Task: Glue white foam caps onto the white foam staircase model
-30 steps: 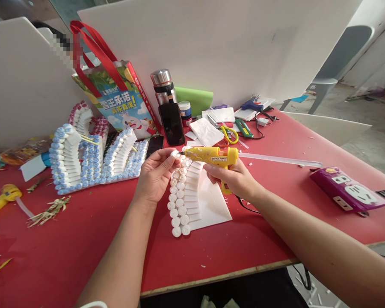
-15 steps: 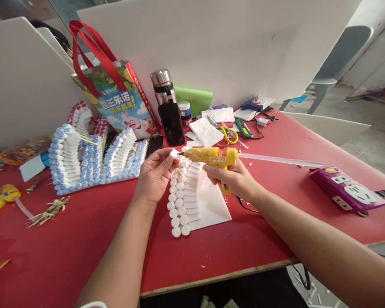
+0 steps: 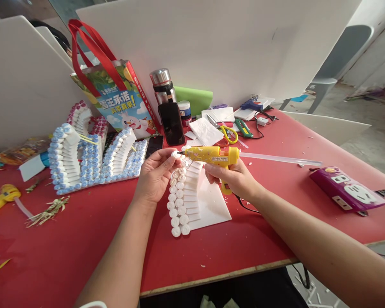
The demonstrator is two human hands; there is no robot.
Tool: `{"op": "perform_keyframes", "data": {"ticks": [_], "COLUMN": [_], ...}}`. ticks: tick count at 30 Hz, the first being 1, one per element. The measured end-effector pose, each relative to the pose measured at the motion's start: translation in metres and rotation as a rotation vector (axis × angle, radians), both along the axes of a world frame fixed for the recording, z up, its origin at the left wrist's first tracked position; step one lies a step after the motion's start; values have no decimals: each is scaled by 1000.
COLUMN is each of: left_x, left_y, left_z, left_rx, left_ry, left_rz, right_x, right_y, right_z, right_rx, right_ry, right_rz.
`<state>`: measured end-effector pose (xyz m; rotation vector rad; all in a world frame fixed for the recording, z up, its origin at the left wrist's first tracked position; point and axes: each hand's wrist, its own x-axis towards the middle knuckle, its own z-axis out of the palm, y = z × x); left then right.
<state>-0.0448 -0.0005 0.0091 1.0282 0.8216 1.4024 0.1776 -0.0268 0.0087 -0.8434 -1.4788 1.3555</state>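
Observation:
My right hand (image 3: 235, 177) grips a yellow glue gun (image 3: 213, 156) with a long clear glue stick (image 3: 279, 160) trailing right. Its nozzle touches a small white roll (image 3: 175, 154) pinched in the fingertips of my left hand (image 3: 155, 175). Below both hands lies a white foam piece (image 3: 208, 205) edged with rows of white rolls (image 3: 177, 201) on the red table (image 3: 83, 239).
A finished blue-and-white rolled model (image 3: 93, 158) stands at left, with a red-handled gift bag (image 3: 115, 96) behind it. A flask (image 3: 162, 85), phone (image 3: 171, 124), scissors (image 3: 227, 132) and white boards sit at the back. A purple power strip (image 3: 348, 194) lies right; another yellow glue gun (image 3: 1, 199) lies far left.

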Motion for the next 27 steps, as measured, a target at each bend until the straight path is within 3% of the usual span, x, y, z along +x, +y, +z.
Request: {"op": "perform_keyframes", "data": {"ticks": [27], "left_x": [-1], "left_y": [0], "left_z": [2], "left_rx": [12], "left_ry": [-17], "left_rz": [55], "right_x": [1], "right_y": [1], "right_z": [0], "right_rx": [-20], "right_ry": [-40], "right_rz": [-33]}}
